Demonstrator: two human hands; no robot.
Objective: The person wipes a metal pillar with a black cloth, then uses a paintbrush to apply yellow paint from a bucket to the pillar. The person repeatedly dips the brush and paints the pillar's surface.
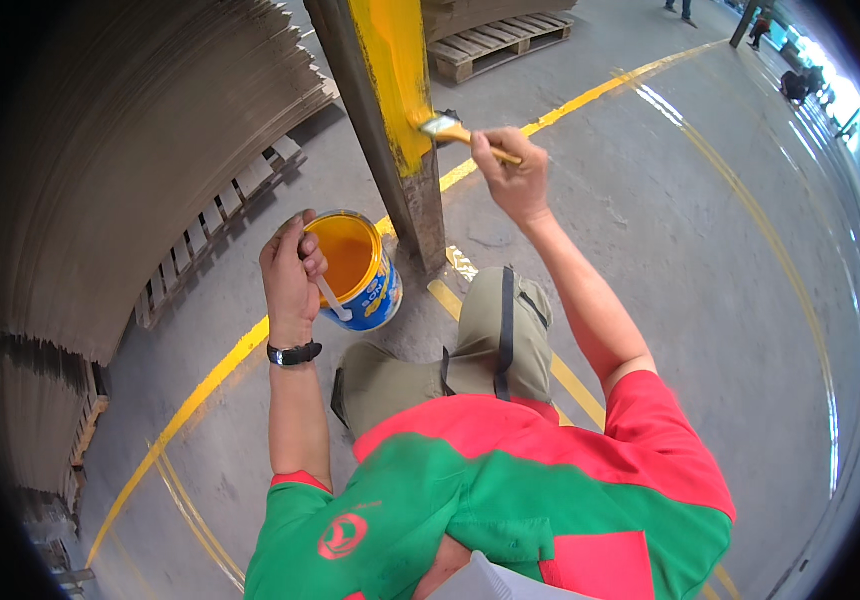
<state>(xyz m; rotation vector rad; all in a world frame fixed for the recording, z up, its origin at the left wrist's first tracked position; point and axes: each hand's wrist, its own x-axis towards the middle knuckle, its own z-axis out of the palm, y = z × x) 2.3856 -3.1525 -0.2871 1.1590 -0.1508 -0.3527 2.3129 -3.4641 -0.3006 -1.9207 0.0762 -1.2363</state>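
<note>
My right hand [516,178] is closed round the handle of a paintbrush [460,132]. The bristles touch the lower part of the yellow paint on a steel column [412,205], whose foot below is bare dark metal. In my left hand [291,265] is the handle of a paint bucket [380,298], the fingers wrapped at its rim. Blue with a yellow inside, the bucket is tilted toward me and shows yellow-orange paint [343,254]. It hangs or rests just left of the column's base; I cannot tell which.
Tall stacks of cardboard sheets [150,150] on wooden pallets [215,215] stand at the left. Behind the column is another loaded pallet [500,45]. Yellow lines [215,378] cross the grey floor [650,260]. People are far off at the upper right.
</note>
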